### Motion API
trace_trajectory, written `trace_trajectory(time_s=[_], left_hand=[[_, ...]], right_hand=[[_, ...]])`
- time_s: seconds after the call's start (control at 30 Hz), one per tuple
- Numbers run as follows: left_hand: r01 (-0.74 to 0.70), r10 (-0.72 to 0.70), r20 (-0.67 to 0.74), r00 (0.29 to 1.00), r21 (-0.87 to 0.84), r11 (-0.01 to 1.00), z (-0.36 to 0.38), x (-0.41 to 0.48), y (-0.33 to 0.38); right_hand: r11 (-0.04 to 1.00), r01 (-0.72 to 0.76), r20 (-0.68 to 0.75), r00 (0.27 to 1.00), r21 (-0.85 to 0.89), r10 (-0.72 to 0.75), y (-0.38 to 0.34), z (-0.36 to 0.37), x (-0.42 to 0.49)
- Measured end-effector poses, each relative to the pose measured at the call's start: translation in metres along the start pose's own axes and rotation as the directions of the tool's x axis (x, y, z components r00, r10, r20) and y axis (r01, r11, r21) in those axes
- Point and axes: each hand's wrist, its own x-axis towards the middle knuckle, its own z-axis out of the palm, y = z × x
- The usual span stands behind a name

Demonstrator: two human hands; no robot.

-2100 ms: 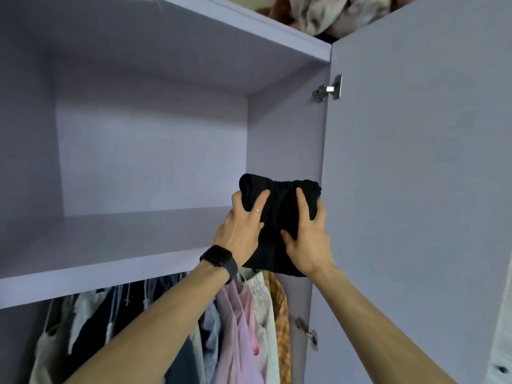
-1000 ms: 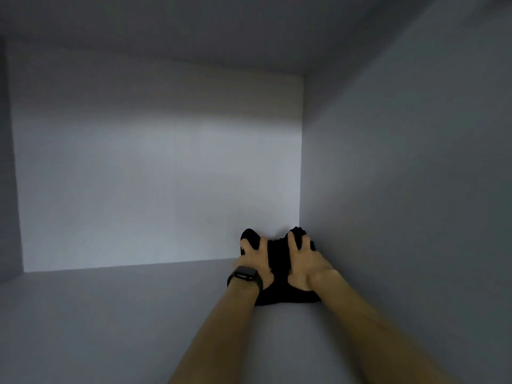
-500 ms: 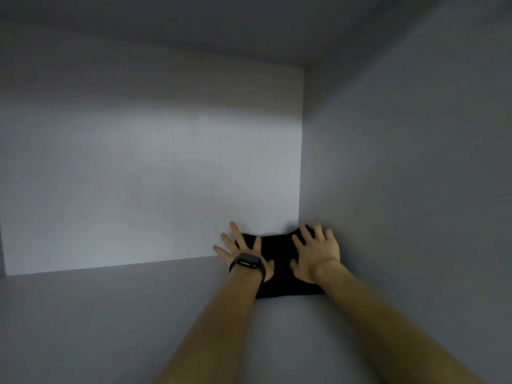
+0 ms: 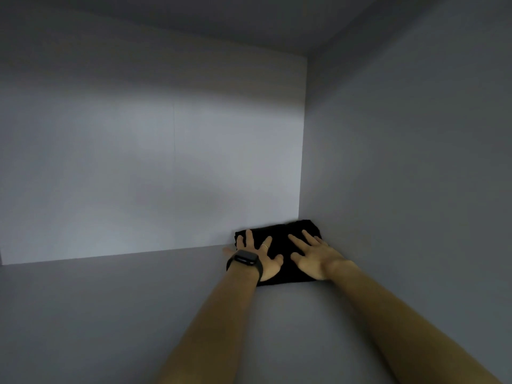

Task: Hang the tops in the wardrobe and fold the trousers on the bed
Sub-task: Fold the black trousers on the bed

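A folded black garment [image 4: 282, 239] lies flat on the wardrobe shelf [image 4: 138, 314], pushed into the far right corner against the back panel and the right side wall. My left hand [image 4: 256, 254], with a black watch at the wrist and a ring, rests on the garment's left part with fingers spread and straight. My right hand [image 4: 313, 257] lies flat on its right part, fingers also spread. Neither hand grips the cloth.
The back panel [image 4: 152, 167] of the grey compartment is lit in a band. The right side wall [image 4: 401, 176] stands close beside my right forearm. The compartment's ceiling [image 4: 221, 20] is overhead.
The garment was carried from the wardrobe's front into the shelf's back right corner. My fingers went from gripping it to lying flat and spread on it; my hands have drawn back slightly.
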Motion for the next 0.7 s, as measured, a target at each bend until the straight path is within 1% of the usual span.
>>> trace_trajectory(time_s=[0.17,0.33,0.43,0.57,0.7], left_hand=[[0.027,-0.027,0.005,1.000,0.000,1.000,-0.002,0.011,-0.001],[0.043,-0.043,0.000,0.999,0.061,0.997,0.001,0.029,-0.006],[0.050,-0.050,-0.001,0.999,0.052,0.997,0.004,0.040,-0.010],[0.061,-0.060,-0.020,0.998,0.049,0.997,0.009,0.052,-0.010],[0.065,-0.062,-0.048,0.997,0.061,0.996,0.010,0.050,-0.007]], right_hand=[[1.000,-0.003,0.030,1.000,0.017,0.002,-0.004,-0.004,0.015],[0.999,-0.008,0.049,0.999,0.034,0.006,-0.006,-0.005,0.030],[0.999,-0.011,0.062,0.998,0.042,0.008,-0.008,-0.004,0.039],[0.999,-0.014,0.041,0.999,0.049,0.012,-0.005,0.000,0.048],[1.000,-0.011,0.027,1.000,0.010,0.011,-0.007,0.002,0.047]])
